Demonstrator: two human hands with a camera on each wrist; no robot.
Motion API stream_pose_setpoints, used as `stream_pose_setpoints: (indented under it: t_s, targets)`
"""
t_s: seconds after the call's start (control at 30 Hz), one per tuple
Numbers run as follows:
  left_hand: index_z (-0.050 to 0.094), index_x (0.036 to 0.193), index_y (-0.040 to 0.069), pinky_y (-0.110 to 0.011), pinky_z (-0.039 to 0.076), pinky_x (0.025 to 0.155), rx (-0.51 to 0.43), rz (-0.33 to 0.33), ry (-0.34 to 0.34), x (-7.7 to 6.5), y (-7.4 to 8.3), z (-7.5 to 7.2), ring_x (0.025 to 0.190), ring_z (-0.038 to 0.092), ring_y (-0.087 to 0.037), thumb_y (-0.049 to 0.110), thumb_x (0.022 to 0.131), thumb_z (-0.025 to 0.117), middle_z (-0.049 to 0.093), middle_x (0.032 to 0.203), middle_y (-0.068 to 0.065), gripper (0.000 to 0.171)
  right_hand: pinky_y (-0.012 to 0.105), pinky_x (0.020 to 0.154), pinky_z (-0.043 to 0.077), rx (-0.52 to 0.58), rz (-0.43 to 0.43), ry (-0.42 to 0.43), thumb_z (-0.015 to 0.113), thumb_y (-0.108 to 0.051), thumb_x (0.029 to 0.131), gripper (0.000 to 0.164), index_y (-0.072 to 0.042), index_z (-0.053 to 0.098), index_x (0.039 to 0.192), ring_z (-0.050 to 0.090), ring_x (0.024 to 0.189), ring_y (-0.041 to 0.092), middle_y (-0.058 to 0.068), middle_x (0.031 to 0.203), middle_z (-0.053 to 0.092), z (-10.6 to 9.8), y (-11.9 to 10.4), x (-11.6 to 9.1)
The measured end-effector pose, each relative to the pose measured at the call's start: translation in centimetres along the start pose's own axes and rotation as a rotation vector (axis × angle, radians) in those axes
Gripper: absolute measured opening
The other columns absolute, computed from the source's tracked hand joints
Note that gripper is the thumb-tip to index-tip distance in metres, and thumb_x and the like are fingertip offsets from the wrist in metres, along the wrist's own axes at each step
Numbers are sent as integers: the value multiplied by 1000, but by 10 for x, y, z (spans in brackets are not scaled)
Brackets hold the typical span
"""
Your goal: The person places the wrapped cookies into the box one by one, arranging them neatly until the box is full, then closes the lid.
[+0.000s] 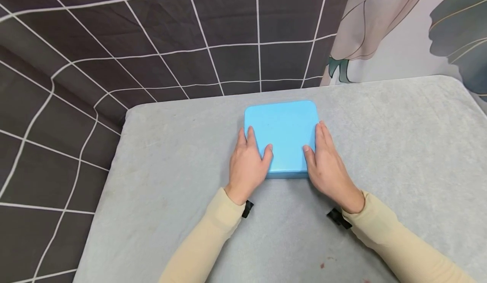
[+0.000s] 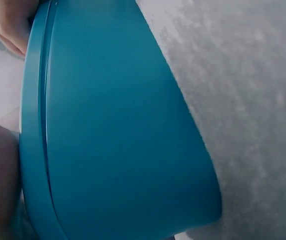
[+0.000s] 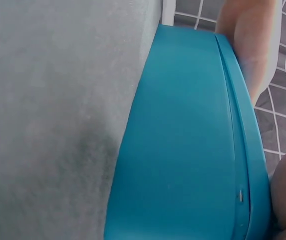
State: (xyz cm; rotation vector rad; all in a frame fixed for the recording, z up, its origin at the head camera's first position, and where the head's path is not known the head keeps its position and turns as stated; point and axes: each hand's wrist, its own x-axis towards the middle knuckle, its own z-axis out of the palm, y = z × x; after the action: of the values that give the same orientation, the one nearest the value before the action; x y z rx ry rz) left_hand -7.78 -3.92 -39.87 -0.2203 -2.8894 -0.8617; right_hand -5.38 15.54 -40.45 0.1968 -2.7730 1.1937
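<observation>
A light blue, flat square box [image 1: 283,135] with rounded corners lies on the grey-covered table. My left hand [image 1: 248,166] grips its left side, thumb on the top and fingers along the edge. On the opposite side my right hand [image 1: 328,166] holds it the same way. Both wrist views show the box's front side, with a seam below the lid [image 2: 35,110] running along its length. The lid sits on the box in the right wrist view too, where a small light mark [image 3: 241,196] shows near the seam. The box's underside and contents are hidden.
Grey cloth covers the table [image 1: 171,160]. A dark cloth with white grid lines [image 1: 163,25] hangs behind and to the left. At the back right hangs a patterned curtain [image 1: 403,33]. Small reddish spots [image 1: 322,265] mark the cloth near the front.
</observation>
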Motion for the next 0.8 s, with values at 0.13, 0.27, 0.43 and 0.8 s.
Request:
stream_pose_setpoints:
  t_s: [0.13, 0.27, 0.43, 0.8]
  targets:
    - [33, 150, -13, -49, 49, 99, 86, 17, -38, 0, 3, 1, 130, 50, -42, 36, 103, 53, 30, 153, -36, 70, 54, 119, 15, 1, -4, 7, 42, -14, 108, 63, 16, 11, 153, 13, 151, 41, 35, 161, 11, 2, 2, 0]
    - [31, 151, -13, -48, 50, 97, 137, 22, -63, 0, 4, 1, 131, 48, -42, 36, 104, 50, 27, 154, -37, 70, 53, 120, 15, 10, -10, 16, 42, -15, 108, 63, 15, 11, 154, 14, 150, 41, 34, 161, 12, 3, 5, 0]
    - [30, 152, -12, -46, 52, 92, 171, 20, -68, 1, 6, 2, 130, 48, -40, 38, 105, 49, 26, 154, -35, 71, 53, 120, 15, 7, 6, -14, 40, -18, 109, 64, 13, 9, 155, 13, 151, 40, 33, 162, 10, 0, 6, 1]
    - [26, 155, -9, -47, 53, 89, 145, 20, -134, 2, -2, -2, 132, 48, -41, 43, 104, 49, 23, 157, -33, 76, 54, 120, 11, -2, 65, -183, 39, -20, 109, 69, 12, -2, 155, 2, 152, 38, 30, 164, -3, -12, 2, 4]
